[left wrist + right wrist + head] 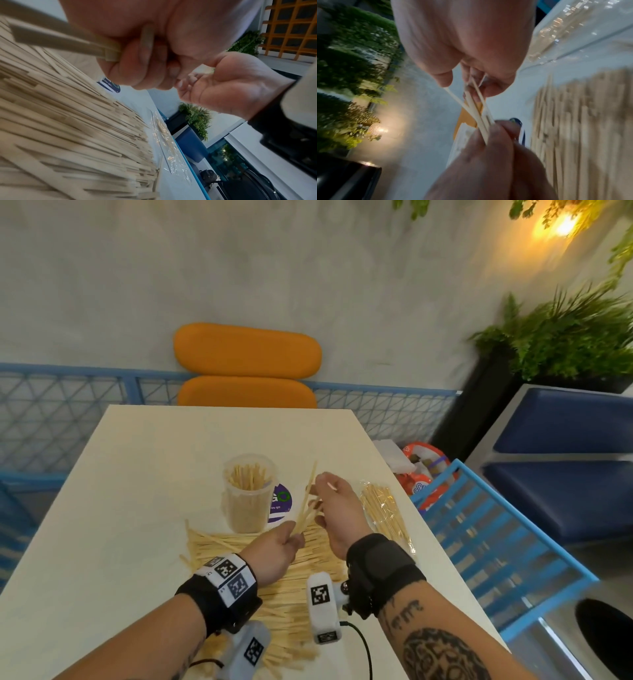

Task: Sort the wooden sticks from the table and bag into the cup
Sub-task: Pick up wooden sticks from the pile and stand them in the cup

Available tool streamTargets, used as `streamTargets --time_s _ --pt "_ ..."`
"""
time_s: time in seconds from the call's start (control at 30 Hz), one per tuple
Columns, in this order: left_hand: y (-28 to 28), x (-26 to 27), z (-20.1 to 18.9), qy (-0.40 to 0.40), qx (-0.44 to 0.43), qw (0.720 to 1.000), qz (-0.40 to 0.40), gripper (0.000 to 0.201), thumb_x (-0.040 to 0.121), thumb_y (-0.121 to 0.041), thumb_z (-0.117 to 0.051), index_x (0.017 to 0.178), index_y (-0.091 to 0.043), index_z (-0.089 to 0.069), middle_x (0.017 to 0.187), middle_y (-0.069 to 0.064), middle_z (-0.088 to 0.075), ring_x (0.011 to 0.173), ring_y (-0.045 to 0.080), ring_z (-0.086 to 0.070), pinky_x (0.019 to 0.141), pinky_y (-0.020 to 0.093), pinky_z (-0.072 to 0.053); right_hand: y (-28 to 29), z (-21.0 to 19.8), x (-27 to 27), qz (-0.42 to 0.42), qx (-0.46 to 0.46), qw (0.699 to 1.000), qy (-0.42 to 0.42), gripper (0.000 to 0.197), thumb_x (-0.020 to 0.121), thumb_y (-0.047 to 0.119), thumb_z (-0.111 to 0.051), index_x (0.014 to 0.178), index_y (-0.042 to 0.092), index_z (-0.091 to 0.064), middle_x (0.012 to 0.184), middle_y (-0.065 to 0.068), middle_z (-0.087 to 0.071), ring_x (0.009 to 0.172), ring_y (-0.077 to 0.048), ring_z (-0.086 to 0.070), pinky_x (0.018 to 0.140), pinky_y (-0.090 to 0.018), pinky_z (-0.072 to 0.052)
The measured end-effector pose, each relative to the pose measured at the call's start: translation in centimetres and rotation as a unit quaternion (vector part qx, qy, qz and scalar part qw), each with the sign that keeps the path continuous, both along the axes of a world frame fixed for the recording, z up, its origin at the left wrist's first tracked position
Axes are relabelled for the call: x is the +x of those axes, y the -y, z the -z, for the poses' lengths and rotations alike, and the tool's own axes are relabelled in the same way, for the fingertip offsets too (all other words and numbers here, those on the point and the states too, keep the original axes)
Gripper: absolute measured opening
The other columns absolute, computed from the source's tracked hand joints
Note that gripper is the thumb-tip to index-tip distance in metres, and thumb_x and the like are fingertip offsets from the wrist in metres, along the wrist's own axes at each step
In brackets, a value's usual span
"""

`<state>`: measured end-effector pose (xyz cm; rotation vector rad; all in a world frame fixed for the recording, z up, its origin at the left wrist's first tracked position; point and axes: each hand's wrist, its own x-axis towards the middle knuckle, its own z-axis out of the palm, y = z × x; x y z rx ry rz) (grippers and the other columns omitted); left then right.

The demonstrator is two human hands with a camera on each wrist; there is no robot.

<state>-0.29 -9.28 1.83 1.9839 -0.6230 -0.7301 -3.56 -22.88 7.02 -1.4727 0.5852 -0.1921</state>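
Our left hand (274, 549) and right hand (337, 508) both pinch one bundle of sticks (306, 506). The cup (248, 494) stands at 10 o'clock from it; the bag (385, 513) lies at 3 o'clock.

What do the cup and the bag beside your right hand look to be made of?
The cup looks like translucent, frosted plastic: the sticks inside show through its wall as a tan haze. The bag looks like thin clear plastic film, glossy and crinkled, with bright glints and more sticks visible through it.
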Motion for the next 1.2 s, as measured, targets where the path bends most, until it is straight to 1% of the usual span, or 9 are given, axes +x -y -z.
streamTargets --time_s 0.1,0.27,0.47,0.6,0.7,0.83,0.93,1.07,1.2 --pt "-0.7 -0.6 -0.4 -0.013 0.014 1.000 0.010 0.018 0.105 -0.026 -0.040 0.098 -0.015 -0.052 0.069 -0.002 -0.047 0.054 0.012 -0.041 0.050 0.027 -0.035 0.2 -0.5 0.6 -0.024 -0.113 0.992 0.049 0.027 0.104 0.023 -0.047 0.129 0.033 -0.049 0.107 0.003 -0.067 0.087 -0.020 -0.068 0.072 -0.028 -0.049" --pt "-1.6 -1.4 -0.5 -0.081 -0.060 0.994 -0.033 0.021 0.105 -0.024 -0.045 0.088 -0.014 -0.051 0.058 -0.002 -0.045 0.049 0.015 -0.039 0.050 0.027 -0.036 -0.5 -0.5 0.6 -0.048 -0.100 0.993 0.033 0.026 0.095 0.000 -0.041 0.100 0.009 -0.065 0.087 -0.012 -0.073 0.070 -0.017 -0.061 0.063 -0.025 -0.046" --pt "-2.4 -1.4 -1.0 -0.082 -0.031 0.996 -0.001 0.023 0.105 -0.028 -0.045 0.085 -0.019 -0.047 0.060 -0.004 -0.047 0.046 0.011 -0.038 0.047 0.028 -0.033 -1.2 -0.9 0.4 -0.050 -0.090 0.989 0.106 0.026 0.104 0.021 -0.041 0.123 0.027 -0.057 0.104 0.002 -0.073 0.083 -0.020 -0.071 0.065 -0.024 -0.051" --pt "-2.5 -1.4 -1.2 -0.109 -0.049 0.993 0.003 0.021 0.106 -0.023 -0.043 0.088 -0.015 -0.048 0.065 -0.003 -0.056 0.052 0.013 -0.046 0.049 0.028 -0.037 -1.1 -0.8 0.5 -0.072 -0.191 0.975 0.092 0.022 0.104 0.013 -0.041 0.107 0.021 -0.062 0.091 0.000 -0.073 0.078 -0.016 -0.071 0.068 -0.026 -0.050" --pt "-2.1 -1.2 -1.4 -0.160 -0.107 0.981 -0.039 0.020 0.106 -0.014 -0.041 0.087 -0.011 -0.044 0.061 0.000 -0.044 0.052 0.014 -0.040 0.052 0.026 -0.033 -0.8 -0.4 0.1 -0.048 -0.201 0.974 0.089 0.023 0.102 0.015 -0.046 0.097 0.021 -0.067 0.087 0.001 -0.075 0.078 -0.011 -0.068 0.072 -0.028 -0.050" --pt "-1.7 -1.0 -1.9 -0.121 -0.119 0.984 -0.056 0.023 0.107 -0.015 -0.038 0.086 -0.013 -0.047 0.060 -0.004 -0.039 0.053 0.012 -0.036 0.056 0.026 -0.033 -1.4 -0.2 -1.1 -0.098 -0.207 0.968 0.103 0.035 0.106 0.034 -0.038 0.092 0.027 -0.069 0.094 -0.003 -0.075 0.086 -0.027 -0.068 0.073 -0.043 -0.054" --pt "-1.5 -1.1 -1.9 -0.105 -0.120 0.986 -0.052 0.021 0.108 -0.018 -0.037 0.090 -0.015 -0.048 0.062 -0.005 -0.039 0.053 0.010 -0.033 0.053 0.026 -0.029 -1.2 -0.7 -1.7 -0.113 -0.205 0.966 0.109 0.034 0.108 0.037 -0.035 0.101 0.028 -0.067 0.099 0.001 -0.075 0.089 -0.021 -0.069 0.070 -0.038 -0.054" --pt "-1.2 -1.4 -2.3 -0.124 -0.163 0.976 -0.068 0.019 0.108 -0.021 -0.038 0.093 -0.014 -0.046 0.065 -0.004 -0.039 0.050 0.008 -0.033 0.049 0.024 -0.026 0.0 -1.0 -2.4 -0.133 -0.101 0.982 0.089 0.038 0.106 0.046 -0.030 0.137 0.033 -0.049 0.116 0.004 -0.072 0.096 -0.016 -0.070 0.078 -0.035 -0.053" --pt "-0.3 -0.9 -3.5 -0.165 -0.298 0.923 -0.180 0.014 0.107 -0.026 -0.042 0.100 -0.016 -0.048 0.065 -0.004 -0.039 0.052 0.010 -0.033 0.051 0.025 -0.031 0.3 0.4 -3.4 -0.148 -0.030 0.989 0.007 0.052 0.105 0.052 -0.029 0.143 0.022 -0.045 0.125 -0.001 -0.067 0.103 -0.024 -0.069 0.092 -0.044 -0.054"
